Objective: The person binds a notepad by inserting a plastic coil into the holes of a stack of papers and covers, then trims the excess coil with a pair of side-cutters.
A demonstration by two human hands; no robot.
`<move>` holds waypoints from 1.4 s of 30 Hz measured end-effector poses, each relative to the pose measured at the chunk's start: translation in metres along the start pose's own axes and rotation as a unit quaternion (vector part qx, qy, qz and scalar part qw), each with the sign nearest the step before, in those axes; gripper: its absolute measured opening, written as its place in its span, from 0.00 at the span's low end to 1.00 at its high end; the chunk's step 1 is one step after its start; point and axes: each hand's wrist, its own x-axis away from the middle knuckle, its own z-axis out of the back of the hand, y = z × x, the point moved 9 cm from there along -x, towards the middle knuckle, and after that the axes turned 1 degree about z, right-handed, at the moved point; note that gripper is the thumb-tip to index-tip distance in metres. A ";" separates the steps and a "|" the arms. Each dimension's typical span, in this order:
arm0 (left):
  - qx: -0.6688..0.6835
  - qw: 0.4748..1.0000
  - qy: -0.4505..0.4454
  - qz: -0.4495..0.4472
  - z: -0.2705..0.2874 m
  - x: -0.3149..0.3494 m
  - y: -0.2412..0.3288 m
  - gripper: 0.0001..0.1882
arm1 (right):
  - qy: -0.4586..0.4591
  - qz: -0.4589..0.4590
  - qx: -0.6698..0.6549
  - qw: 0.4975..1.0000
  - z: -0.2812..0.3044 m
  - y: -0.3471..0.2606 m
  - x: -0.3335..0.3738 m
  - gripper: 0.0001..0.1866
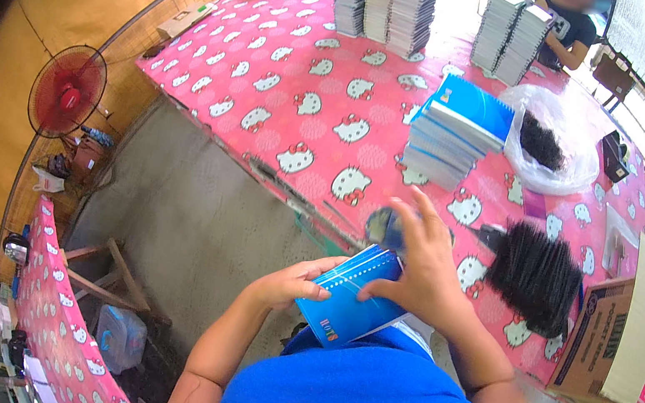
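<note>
A blue-covered notebook [351,312] with a row of white punched holes along one edge is held in front of my body. My left hand [288,283] grips its left side, thumb on the cover. My right hand [426,268] is at the right side, its thumb resting on the cover while its fingers stretch up and apart. Partly behind those fingers is a dark round object [384,226] whose kind I cannot make out. A pile of black binding coils [534,277] lies on the table right of my right hand. Farther off stands a stack of blue-topped notebooks [455,134].
The pink patterned table [269,113] carries tall stacks of notebooks [391,6] at the far side and a clear plastic bag [571,173] with black coils. An open cardboard box [592,337] stands at right. A red fan [68,94] is at left. Another person [569,30] sits at far right.
</note>
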 end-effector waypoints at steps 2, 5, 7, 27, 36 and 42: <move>-0.029 0.999 -0.015 -0.009 0.005 -0.020 0.017 0.50 | -0.053 -0.081 -0.200 0.975 -0.023 0.069 0.009 0.61; -0.160 0.987 -0.003 -0.025 0.023 -0.046 0.042 0.48 | -0.185 -0.174 -0.440 0.861 -0.061 0.100 -0.001 0.51; -0.250 0.964 0.031 -0.089 0.047 -0.058 0.066 0.47 | -0.181 -0.156 -0.500 0.833 -0.071 0.110 -0.025 0.46; -0.332 0.859 0.306 -0.242 0.244 -0.127 0.045 0.46 | -0.017 -0.097 -0.310 0.946 -0.178 0.202 -0.124 0.38; -0.246 0.903 0.114 -0.332 0.029 -0.120 0.260 0.36 | 0.300 -0.165 -0.219 0.913 0.103 0.124 -0.090 0.44; -0.227 0.961 0.067 -0.143 -0.007 -0.239 0.270 0.27 | 0.273 -0.312 -0.124 0.901 0.162 0.209 -0.076 0.43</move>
